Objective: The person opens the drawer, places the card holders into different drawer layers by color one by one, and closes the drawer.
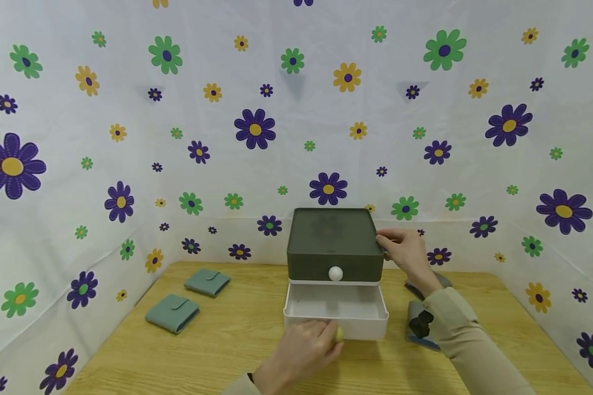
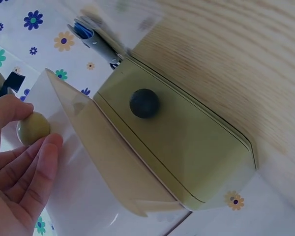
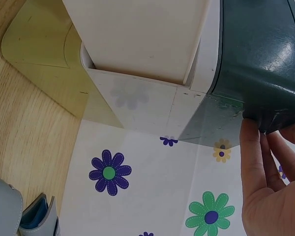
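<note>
Now my left hand [image 1: 306, 344] pinches the drawer knob [image 2: 33, 129], my right hand [image 1: 406, 253] grips the dark box [image 1: 330, 233]; green wallets [image 1: 173, 312] lie left, grey wallets [image 1: 413, 308] partly behind my right sleeve [image 1: 466, 334].

Head view: left hand [image 1: 308, 346] hides most of white drawer's [image 1: 363, 327] knob [image 1: 340, 334]; right forearm [image 1: 474, 340] partly covers nearer grey wallet [image 1: 413, 310] toward table's [image 1: 499, 307] right edge.
</note>
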Action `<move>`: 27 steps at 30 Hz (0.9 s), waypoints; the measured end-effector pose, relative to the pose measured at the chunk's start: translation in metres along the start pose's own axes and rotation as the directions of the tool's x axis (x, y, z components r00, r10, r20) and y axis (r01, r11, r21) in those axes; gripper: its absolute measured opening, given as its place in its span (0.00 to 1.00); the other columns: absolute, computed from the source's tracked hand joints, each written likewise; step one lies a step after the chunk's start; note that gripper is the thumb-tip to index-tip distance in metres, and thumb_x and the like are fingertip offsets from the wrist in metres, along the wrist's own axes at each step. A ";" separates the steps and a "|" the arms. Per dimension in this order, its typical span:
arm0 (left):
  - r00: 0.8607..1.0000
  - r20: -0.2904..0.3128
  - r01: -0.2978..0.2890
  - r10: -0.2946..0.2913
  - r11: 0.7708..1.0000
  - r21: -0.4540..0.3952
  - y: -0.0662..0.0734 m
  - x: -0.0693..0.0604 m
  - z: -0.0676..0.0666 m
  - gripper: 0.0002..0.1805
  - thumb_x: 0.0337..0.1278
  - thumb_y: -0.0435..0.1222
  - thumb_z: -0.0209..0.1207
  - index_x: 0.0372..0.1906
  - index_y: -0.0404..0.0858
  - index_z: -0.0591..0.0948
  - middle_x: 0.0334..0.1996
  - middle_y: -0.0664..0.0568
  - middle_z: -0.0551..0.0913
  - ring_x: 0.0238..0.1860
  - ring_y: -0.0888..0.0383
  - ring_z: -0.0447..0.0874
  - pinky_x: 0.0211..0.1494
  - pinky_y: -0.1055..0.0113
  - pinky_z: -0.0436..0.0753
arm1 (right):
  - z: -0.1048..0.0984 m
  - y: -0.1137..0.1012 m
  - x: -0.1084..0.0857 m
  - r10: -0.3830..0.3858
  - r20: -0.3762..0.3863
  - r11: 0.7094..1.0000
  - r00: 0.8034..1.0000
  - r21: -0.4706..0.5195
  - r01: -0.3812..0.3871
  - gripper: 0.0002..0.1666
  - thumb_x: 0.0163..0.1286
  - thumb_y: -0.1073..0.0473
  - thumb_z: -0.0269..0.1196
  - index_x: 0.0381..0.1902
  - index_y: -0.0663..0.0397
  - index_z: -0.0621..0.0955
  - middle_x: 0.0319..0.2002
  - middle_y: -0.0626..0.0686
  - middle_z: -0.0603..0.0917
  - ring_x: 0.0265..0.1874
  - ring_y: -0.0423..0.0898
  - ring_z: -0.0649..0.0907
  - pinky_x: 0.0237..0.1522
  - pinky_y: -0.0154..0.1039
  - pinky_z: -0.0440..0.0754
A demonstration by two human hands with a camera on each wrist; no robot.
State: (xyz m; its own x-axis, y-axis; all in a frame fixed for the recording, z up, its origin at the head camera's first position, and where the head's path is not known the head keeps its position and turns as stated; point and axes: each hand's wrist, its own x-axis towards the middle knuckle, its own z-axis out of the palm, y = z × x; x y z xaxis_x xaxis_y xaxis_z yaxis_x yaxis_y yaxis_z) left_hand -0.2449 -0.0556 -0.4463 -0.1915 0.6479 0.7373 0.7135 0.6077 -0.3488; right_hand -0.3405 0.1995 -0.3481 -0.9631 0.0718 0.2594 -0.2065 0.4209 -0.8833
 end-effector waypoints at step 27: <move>0.995 0.097 -0.012 0.021 0.996 -0.089 0.013 -0.005 -0.017 0.12 0.51 0.45 0.69 0.29 0.44 0.78 0.20 0.64 0.79 0.20 0.73 0.74 0.25 0.86 0.72 | 0.001 -0.001 -0.001 0.017 0.002 1.000 1.000 0.000 -0.017 0.20 0.74 0.55 0.58 0.58 0.59 0.81 0.55 0.63 0.83 0.36 0.42 0.84 0.41 0.36 0.86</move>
State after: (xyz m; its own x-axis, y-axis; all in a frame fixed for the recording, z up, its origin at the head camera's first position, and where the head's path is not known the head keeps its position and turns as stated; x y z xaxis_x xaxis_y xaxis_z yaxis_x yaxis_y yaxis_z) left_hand -0.2233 -0.0592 -0.4443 -0.2407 0.7020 0.6703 0.7730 0.5563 -0.3050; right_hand -0.3394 0.1985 -0.3480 -0.9668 0.0773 0.2435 -0.1900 0.4200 -0.8874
